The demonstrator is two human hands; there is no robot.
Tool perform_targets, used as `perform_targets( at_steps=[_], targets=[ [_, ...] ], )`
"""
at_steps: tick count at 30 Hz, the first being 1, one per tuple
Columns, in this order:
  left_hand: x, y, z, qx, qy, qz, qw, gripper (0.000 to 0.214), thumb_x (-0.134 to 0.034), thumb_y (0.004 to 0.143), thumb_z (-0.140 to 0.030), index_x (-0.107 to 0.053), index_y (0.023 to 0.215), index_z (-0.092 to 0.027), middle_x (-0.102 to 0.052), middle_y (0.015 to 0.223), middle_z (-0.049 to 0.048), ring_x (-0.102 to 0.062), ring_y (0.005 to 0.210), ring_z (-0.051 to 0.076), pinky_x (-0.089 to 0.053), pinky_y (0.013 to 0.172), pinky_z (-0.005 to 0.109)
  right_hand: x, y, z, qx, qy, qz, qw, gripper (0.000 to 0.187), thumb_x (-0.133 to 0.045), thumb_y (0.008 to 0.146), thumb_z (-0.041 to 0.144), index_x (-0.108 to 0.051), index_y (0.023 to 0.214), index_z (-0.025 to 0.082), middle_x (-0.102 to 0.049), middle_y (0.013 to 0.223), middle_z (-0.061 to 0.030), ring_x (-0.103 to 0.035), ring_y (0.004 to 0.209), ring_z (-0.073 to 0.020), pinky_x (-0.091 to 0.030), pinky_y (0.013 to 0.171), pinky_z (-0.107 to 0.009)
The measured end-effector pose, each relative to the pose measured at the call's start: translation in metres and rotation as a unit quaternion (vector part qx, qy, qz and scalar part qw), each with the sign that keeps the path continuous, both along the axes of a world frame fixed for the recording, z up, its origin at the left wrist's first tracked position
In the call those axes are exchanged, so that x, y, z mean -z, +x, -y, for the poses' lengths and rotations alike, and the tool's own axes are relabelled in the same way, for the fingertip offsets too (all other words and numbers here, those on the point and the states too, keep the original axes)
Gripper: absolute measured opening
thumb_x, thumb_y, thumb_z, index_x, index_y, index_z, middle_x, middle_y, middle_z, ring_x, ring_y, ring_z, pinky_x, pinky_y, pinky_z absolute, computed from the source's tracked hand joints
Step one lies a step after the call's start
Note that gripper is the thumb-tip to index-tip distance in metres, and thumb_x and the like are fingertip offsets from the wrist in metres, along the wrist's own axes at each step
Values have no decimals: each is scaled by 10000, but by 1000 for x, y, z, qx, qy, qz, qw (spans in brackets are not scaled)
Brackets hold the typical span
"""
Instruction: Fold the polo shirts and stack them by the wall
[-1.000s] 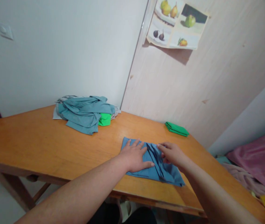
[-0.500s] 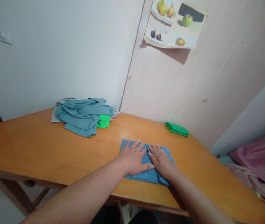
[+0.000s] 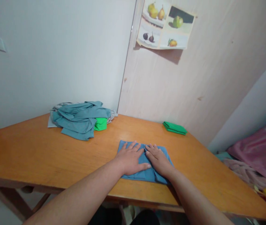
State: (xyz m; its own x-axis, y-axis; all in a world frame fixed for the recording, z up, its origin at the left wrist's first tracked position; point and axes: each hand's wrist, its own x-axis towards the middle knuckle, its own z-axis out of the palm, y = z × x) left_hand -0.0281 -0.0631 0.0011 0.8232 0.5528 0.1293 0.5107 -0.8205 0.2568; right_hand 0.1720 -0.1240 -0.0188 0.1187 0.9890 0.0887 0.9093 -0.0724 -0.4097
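Observation:
A folded blue cloth (image 3: 163,152) lies near the front edge of the wooden table (image 3: 41,153). My left hand (image 3: 129,157) rests flat on its left half, fingers spread. My right hand (image 3: 157,159) lies flat on its right half, fingers stretched out. The two hands are side by side and almost touch. Neither hand grips anything.
A heap of grey-blue clothes (image 3: 79,118) with a bright green piece (image 3: 100,124) sits at the back of the table. A folded green cloth (image 3: 174,127) lies at the back right by the wall. Pink bedding (image 3: 259,153) is off to the right.
My right hand brought the loose right part of the blue cloth over to the left and now lies flat on it. The left hand stayed pressed on the cloth.

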Motion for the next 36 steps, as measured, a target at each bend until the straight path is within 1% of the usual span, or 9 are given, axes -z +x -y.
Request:
perform_targets(
  at_steps=[4,10,13,17,20,23,26,31,36],
  targets=[
    [1,0,-1,-4,7,-4,1000,917,-237,831,-863,-401,1510,-269,-314,1615,111,-188,1506,353,-147,1180,612,-3,2,5,9,37,-54,998,535,-309,1017,445,-480,1480,239,-387,1581,-65,-230,1506,-230,-162,1219,-482],
    [2,1,-2,-3,11,-6,1000,895,-264,833,-854,-391,1511,-284,-321,1614,96,-196,1504,349,-158,1177,610,-3,-13,12,-25,-21,-10,999,513,-340,1008,440,-506,1458,257,-337,1607,-54,-155,1523,-251,-57,1212,-542],
    [0,0,-2,-3,11,-10,1000,915,-246,825,-867,-405,1504,-276,-320,1613,105,-196,1504,349,-163,1170,621,-11,-7,15,-20,24,-91,995,546,-341,993,494,-574,1397,210,-433,1555,-80,-280,1487,-242,-152,1212,-485],
    [-3,0,-2,-4,10,-23,1000,931,-239,819,-874,-401,1509,-270,-291,1624,111,-173,1509,355,-149,1165,640,-24,24,27,105,130,-156,974,475,-381,966,478,-685,1137,156,-682,1260,-120,-587,1215,-218,-421,1050,-348],
    [-4,0,-1,-4,9,-30,1000,924,-234,827,-865,-395,1514,-268,-279,1629,105,-162,1512,355,-138,1169,633,-24,49,42,216,96,-159,958,362,-403,944,439,-652,927,176,-728,1004,-100,-656,963,-200,-502,793,-271],
    [-4,0,-2,-4,11,-33,999,929,-221,834,-861,-395,1517,-256,-274,1631,108,-161,1513,353,-134,1172,626,-19,62,56,255,28,-177,950,314,-447,917,443,-583,797,187,-675,756,-58,-624,683,-167,-434,559,-230],
    [-3,0,-4,-5,9,-34,999,936,-231,827,-867,-384,1524,-261,-265,1634,105,-148,1515,357,-133,1168,638,-17,61,65,254,-12,-190,948,290,-507,885,448,-537,734,203,-589,598,-5,-529,505,-132,-362,468,-221],
    [-2,2,-4,-16,12,-40,999,958,-215,814,-883,-378,1526,-263,-259,1636,108,-152,1514,356,-133,1164,646,-22,54,68,227,-56,-192,953,368,-595,833,490,-461,615,224,-454,482,38,-454,446,-117,-312,444,-231],
    [-2,3,0,-42,18,-44,998,976,-199,807,-889,-396,1515,-246,-259,1634,117,-148,1515,360,-145,1161,646,-29,53,54,214,-72,-187,956,398,-743,701,462,-463,565,215,-397,482,64,-365,454,-92,-248,444,-235]
  ],
)
